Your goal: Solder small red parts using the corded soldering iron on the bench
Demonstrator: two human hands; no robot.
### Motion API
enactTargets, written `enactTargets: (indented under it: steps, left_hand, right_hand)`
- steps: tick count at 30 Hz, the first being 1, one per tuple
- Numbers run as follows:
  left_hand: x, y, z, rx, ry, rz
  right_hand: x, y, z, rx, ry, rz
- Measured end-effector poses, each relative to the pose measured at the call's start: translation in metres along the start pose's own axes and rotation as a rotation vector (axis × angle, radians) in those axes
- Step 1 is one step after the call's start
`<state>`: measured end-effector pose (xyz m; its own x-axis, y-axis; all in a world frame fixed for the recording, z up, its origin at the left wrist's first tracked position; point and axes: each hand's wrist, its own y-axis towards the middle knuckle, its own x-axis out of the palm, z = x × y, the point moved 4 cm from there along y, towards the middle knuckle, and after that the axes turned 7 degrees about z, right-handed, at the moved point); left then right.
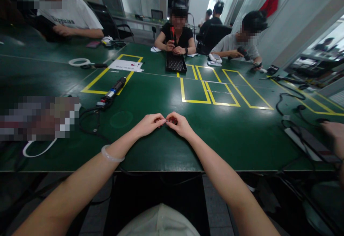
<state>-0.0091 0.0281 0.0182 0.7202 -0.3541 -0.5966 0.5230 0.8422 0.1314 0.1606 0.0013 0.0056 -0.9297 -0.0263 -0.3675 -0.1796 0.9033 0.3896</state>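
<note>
My left hand (151, 124) and my right hand (179, 124) meet fingertip to fingertip just over the green table (161, 153). Both are closed, thumbs pressed to curled fingers. Whatever is pinched where they meet is too small or too hidden to name. A pale, translucent bangle (113, 154) circles my left wrist. Nearest to my left hand, farther out on the table, lies a dark electric screwdriver (114, 90) with a blue band, its cable trailing left and toward me.
Yellow tape outlines (196, 102) mark the table. A sheet of paper (126, 65) lies beyond the screwdriver. Across from me, a person (176, 37) works over a black tray (176, 64). Cables (285, 112) and a flat dark device (311, 144) are at right, near another person's hand (334, 135).
</note>
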Motion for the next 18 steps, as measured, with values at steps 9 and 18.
enactTargets:
  steps: [9, 18]
  left_hand:
    - [-0.002, -0.001, -0.003, 0.018, -0.047, 0.066]
    - [-0.003, 0.000, 0.000, 0.039, -0.057, 0.051]
  right_hand:
    - [0.000, 0.000, 0.005, 0.028, -0.039, -0.003]
    - [-0.003, 0.001, 0.008, 0.042, -0.024, 0.021]
